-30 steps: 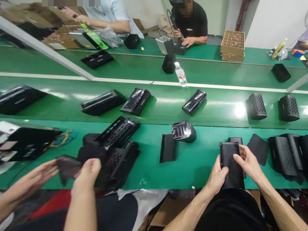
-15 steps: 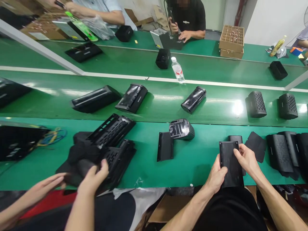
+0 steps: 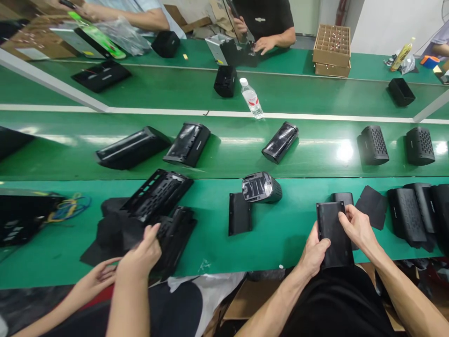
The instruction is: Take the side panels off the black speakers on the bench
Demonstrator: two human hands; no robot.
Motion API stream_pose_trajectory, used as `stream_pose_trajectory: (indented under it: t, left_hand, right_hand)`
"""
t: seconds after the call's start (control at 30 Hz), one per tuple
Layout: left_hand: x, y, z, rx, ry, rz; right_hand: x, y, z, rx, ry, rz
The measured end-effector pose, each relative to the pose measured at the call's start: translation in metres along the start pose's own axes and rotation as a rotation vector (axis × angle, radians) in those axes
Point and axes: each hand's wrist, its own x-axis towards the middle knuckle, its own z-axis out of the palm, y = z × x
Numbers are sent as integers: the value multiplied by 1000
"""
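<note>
A flat black rectangular panel (image 3: 335, 238) with small holes at its top corners is held upright near the table's front edge. My left hand (image 3: 313, 252) grips its left side, thumb on the front face. With thumb and fingers, my right hand (image 3: 359, 228) pinches the upper right edge. Partly hidden behind the panel is a dark box-shaped part (image 3: 343, 198). Thin black sheets (image 3: 374, 207) lie on the green mat to the right of my hands. Left of them, another black panel (image 3: 240, 214) rests beside a perforated speaker-like housing (image 3: 262, 187).
At the left, a co-worker's hands (image 3: 140, 255) are near black slotted frames (image 3: 157, 194). Black housings (image 3: 409, 215) stand at the right. Along the green belt sit several more, such as one housing (image 3: 280, 142). A water bottle (image 3: 251, 98) stands behind, and people work across the table.
The view has shifted slightly. My hands keep the panel in nearly the same grip. The co-worker's hands at the left have moved closer together, away from the dark sheets.
</note>
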Motion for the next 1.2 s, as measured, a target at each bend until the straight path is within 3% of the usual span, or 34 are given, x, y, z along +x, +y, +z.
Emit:
stream_pose_trajectory:
  t: [0.23,0.4,0.57,0.7,0.8,0.93,1.2]
  left_hand:
    - [-4,10,-3,-56,14,-52]
    - [-8,20,-13,-166,-8,-143]
    - [-9,22,-20,-258,-58,-157]
    - [-8,17,-25,-267,-58,-138]
    - [-7,15,-27,-266,-66,-114]
    - [-7,18,-23,-303,-112,-101]
    - [4,22,-15,-413,-214,-131]
  right_hand:
    - [0,6,-7,92,-14,17]
    - [16,53,-17,73,190,161]
    - [2,86,18,-5,172,238]
    - [-16,86,53,-30,128,246]
    - [-15,86,59,-16,127,300]
    - [-5,95,42,103,121,349]
    - [-11,96,-25,614,33,468]
